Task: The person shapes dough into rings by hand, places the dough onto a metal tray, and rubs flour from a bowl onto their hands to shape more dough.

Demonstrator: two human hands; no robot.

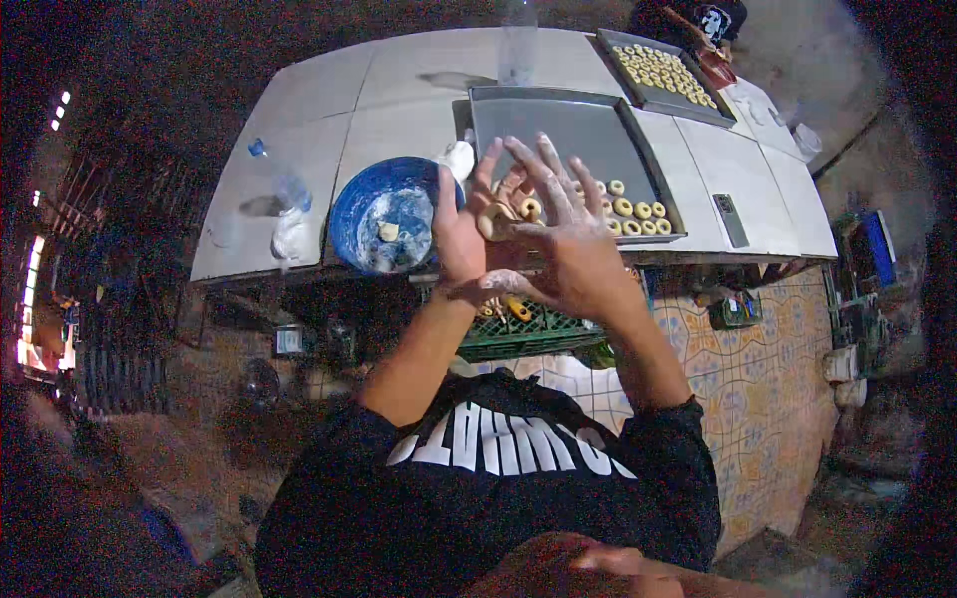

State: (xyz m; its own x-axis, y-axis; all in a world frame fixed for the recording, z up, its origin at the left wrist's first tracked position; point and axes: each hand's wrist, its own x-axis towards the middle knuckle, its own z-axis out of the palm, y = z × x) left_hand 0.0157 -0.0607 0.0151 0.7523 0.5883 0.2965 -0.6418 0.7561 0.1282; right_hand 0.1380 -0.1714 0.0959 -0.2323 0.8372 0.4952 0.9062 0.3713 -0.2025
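My left hand (461, 239) is raised over the table's near edge, floury, its palm turned inward with a pale piece of dough (492, 221) against it. Crossing in front at the wrist, my right hand (576, 244) has its fingers spread upward beside the dough. The fingers partly hide the dough, so its full shape cannot be told. Behind my right hand, a grey metal tray (558, 120) holds several small dough rings (643, 210) in its near right corner. On the left stands a blue basin (344, 214) dusted with flour, with a small dough lump (388, 231) inside.
A clear bottle (291, 189) and a white bag (289, 235) lie left of the basin. A phone (731, 219) lies at the right. Farther back, a person (713, 25) stands by a second tray (666, 98) full of dough rings. A green crate (528, 339) sits below the table.
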